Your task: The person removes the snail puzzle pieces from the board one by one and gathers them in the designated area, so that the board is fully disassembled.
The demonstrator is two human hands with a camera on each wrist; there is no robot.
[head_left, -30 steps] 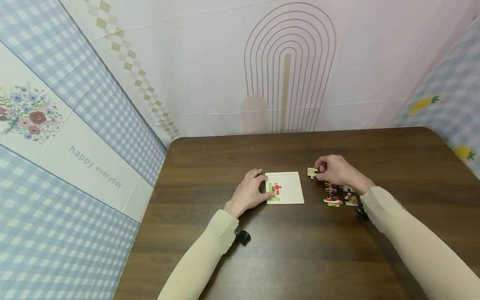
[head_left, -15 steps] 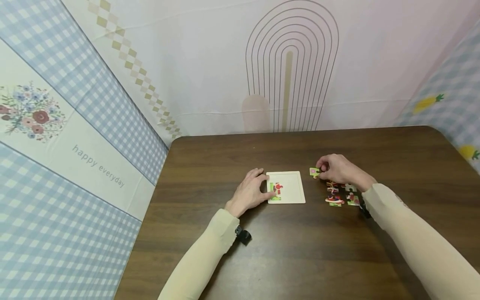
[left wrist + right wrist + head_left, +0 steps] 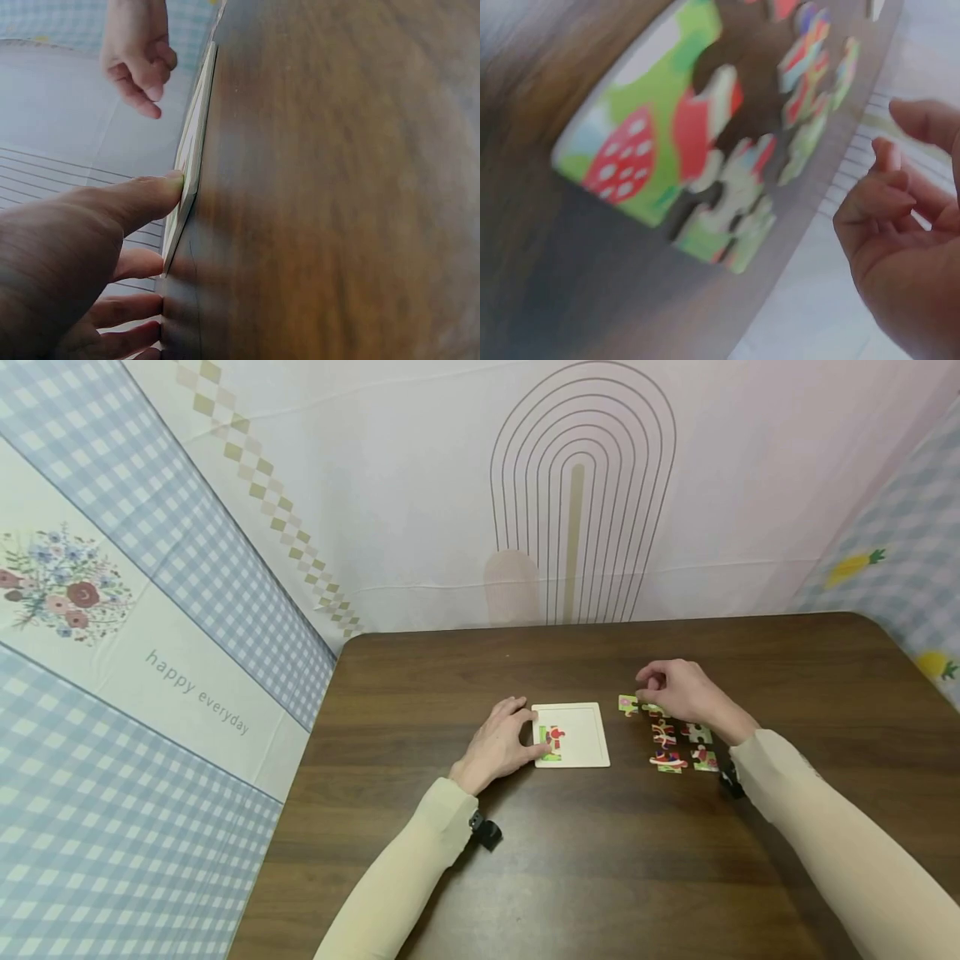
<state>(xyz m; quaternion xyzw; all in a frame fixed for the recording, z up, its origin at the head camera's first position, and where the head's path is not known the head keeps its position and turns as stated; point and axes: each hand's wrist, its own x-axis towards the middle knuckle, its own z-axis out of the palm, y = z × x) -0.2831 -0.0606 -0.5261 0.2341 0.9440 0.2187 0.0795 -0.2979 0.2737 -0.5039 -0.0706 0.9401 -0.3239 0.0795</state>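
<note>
My left hand (image 3: 497, 747) lies at the left side of a square, pale puzzle board (image 3: 588, 735). Its thumb (image 3: 150, 199) presses on the board's face, and the other fingers are spread along the edge. A few joined puzzle pieces (image 3: 553, 737) with red and green print sit in the board's left part. To the right, my right hand (image 3: 678, 691) hovers over loose jigsaw pieces, thumb and forefinger apart, holding nothing. Nearest its fingertips is a green piece with a pink spot (image 3: 627, 703). In the right wrist view a large strawberry-print piece (image 3: 630, 150) lies close to the camera.
More loose pieces lie below the right hand, among them a red-and-blue one (image 3: 667, 760) and a green one (image 3: 703, 759). All rest on a dark wooden table (image 3: 570, 860). A pale patterned cloth (image 3: 420, 510) hangs behind its far edge.
My right hand has let go of the green piece with the pink spot and lifted slightly away to the right, uncovering more pieces. The left hand stays at the board.
</note>
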